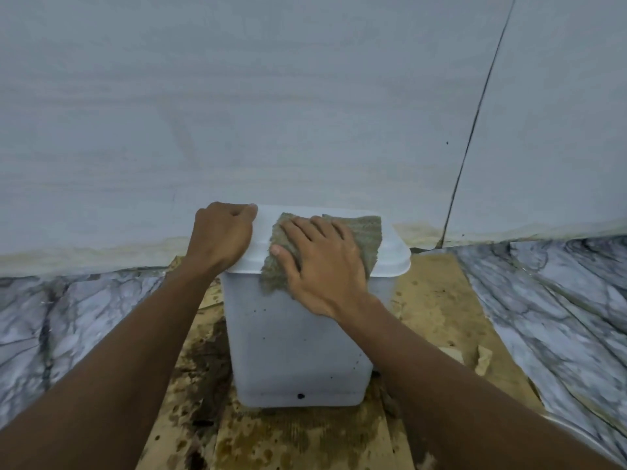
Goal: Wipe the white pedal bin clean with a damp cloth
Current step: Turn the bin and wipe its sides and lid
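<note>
You are standing over the white pedal bin, which is sitting upright on a stained cardboard sheet laid over the veined marble floor, with its back close against the pale wall. Your left hand is gripping the left end of the closed lid, with its fingers curling over the far corner. Your right hand is lying flat, fingers straight and slightly spread, pressing a grey-green cloth onto the top of the lid. The cloth is covering the middle and right part of the lid, and one corner is hanging over the front edge onto the bin's front face. Small dark specks are showing on that face, and a larger dark spot is sitting near its bottom edge.
</note>
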Motion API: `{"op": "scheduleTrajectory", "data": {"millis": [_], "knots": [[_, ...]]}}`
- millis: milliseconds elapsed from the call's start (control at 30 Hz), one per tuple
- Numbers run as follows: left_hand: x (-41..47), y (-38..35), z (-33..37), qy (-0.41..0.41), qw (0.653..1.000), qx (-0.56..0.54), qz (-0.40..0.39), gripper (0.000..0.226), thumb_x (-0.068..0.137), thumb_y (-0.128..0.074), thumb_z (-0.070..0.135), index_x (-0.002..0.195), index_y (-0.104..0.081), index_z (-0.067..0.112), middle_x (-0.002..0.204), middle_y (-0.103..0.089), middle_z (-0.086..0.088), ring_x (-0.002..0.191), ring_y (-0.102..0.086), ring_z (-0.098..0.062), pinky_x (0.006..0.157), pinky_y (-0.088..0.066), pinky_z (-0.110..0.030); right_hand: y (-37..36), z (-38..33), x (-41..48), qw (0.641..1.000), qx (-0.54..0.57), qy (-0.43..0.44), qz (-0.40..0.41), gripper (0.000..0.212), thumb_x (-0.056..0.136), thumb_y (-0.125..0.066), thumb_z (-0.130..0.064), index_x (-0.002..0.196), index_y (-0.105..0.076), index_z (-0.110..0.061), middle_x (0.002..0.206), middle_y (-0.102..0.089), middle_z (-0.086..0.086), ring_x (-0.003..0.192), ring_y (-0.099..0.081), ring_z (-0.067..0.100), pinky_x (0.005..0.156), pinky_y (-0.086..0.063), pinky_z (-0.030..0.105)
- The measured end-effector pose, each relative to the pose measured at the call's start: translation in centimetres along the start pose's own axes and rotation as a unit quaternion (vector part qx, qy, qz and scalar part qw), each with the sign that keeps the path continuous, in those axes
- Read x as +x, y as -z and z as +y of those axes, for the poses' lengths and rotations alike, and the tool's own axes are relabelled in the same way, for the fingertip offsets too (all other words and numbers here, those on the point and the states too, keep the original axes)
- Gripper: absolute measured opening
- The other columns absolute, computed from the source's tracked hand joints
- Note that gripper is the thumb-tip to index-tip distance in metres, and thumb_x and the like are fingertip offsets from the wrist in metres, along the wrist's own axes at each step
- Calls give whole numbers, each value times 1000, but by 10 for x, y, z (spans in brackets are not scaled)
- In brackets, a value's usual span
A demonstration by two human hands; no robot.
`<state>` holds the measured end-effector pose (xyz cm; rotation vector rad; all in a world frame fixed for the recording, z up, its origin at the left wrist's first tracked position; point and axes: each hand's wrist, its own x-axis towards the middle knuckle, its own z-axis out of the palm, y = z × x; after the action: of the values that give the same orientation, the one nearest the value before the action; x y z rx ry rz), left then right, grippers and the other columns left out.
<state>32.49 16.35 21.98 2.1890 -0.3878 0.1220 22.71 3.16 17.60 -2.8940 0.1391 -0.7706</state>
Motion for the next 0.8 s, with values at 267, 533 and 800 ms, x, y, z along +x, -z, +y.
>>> {"op": "scheduleTrajectory", "data": {"millis": [267, 533, 800], "knots": [[6, -8, -4, -51, 997, 57, -7, 33, 101, -54, 26, 121, -72, 7, 131, -66, -10, 127, -57, -27, 112, -39, -36, 39, 48, 24, 977, 166, 30, -128, 56, 100, -40, -58, 151, -35, -36, 160, -33, -7, 150, -23, 13, 120, -18, 42], [23, -12, 0, -46, 996, 70, -29, 33, 99, -56, 27, 118, -73, 6, 127, -68, -12, 122, -60, -29, 105, -44, -38, 30, 111, 11, 978, 145, -71, -128, 54, 102, -33, -56, 150, -40, -32, 158, -37, -7, 147, -33, 19, 121, -25, 47], [13, -61, 39, -200, 970, 137, 5, 45, 101, -49, 38, 135, -62, 13, 142, -58, -7, 137, -43, -24, 116, -27, -35, 14, 125, 19, 975, 194, -77, -74, 76, 85, -26, -76, 144, -49, -34, 156, -41, -4, 143, -40, 20, 119, -29, 48]]}}
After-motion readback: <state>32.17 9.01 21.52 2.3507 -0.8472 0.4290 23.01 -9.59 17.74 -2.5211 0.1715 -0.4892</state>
